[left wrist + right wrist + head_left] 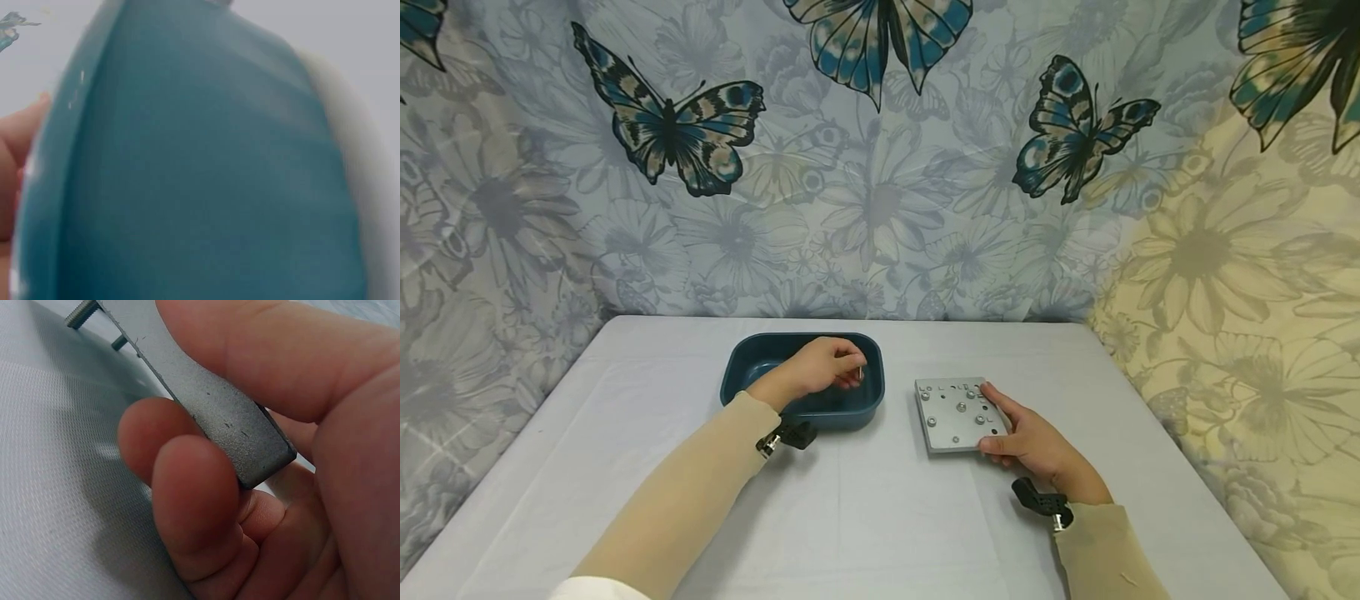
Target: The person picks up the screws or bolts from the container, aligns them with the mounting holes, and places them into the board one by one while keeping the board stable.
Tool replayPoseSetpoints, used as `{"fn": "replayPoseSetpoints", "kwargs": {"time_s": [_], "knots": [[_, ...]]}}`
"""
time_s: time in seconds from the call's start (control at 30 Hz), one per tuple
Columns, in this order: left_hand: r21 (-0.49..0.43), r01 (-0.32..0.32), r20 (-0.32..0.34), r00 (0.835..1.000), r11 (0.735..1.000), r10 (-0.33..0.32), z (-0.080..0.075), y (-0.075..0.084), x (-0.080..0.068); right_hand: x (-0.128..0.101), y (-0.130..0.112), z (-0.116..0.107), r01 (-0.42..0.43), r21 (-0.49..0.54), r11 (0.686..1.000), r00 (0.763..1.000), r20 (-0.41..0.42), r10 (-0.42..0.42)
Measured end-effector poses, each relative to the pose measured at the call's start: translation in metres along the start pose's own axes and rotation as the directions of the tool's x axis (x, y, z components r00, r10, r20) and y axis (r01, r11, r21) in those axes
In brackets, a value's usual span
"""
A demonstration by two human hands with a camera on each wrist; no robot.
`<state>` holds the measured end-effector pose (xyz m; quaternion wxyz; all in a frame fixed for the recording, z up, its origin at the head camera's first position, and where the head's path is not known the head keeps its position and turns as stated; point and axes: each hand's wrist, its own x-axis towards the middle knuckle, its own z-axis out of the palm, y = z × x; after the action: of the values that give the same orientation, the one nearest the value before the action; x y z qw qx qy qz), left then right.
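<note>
The left hand [820, 367] pinches a small screw [860, 372] over the teal tub [752, 362]; the right hand [1037, 446] grips the metal plate [951, 412] (by its corner).

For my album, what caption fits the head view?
Left hand pinches a small metal piece over a blue tub; right hand grips a grey plate.

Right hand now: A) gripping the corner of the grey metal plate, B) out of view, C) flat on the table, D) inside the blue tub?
A: the right hand grips the near corner of the square grey metal plate, its edge pinched between thumb and fingers in the wrist view.
</note>
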<state>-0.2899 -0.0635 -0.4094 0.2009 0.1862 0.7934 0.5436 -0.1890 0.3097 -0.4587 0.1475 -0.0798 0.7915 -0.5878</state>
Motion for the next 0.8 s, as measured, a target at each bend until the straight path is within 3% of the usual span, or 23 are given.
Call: {"fn": "replayPoseSetpoints", "kwargs": {"time_s": [0.07, 0.17, 0.3, 0.6, 0.8], "knots": [[-0.151, 0.016, -0.039, 0.999, 0.988, -0.022, 0.002, 0.001, 0.001, 0.000, 0.001, 0.000, 0.001, -0.004, 1.000, 1.000, 0.000, -0.001], [-0.314, 0.008, -0.099, 0.994, 0.949, -0.042, 0.008, 0.004, 0.002, 0.000, 0.001, -0.001, -0.003, -0.001, 1.000, 1.000, -0.001, 0.003], [-0.406, -0.027, -0.141, 0.989, 0.914, -0.033, 0.018, 0.009, 0.006, 0.000, 0.001, 0.000, -0.008, 0.005, 1.000, 1.000, -0.004, 0.008], [-0.361, -0.042, -0.122, 0.993, 0.932, -0.003, 0.048, 0.033, 0.017, -0.001, 0.000, 0.000, -0.011, 0.011, 1.000, 1.000, -0.001, 0.011], [-0.214, -0.074, -0.097, 0.994, 0.974, 0.054, 0.076, 0.049, 0.021, -0.001, -0.003, 0.001, -0.020, 0.010, 1.000, 1.000, -0.008, 0.020]]}}
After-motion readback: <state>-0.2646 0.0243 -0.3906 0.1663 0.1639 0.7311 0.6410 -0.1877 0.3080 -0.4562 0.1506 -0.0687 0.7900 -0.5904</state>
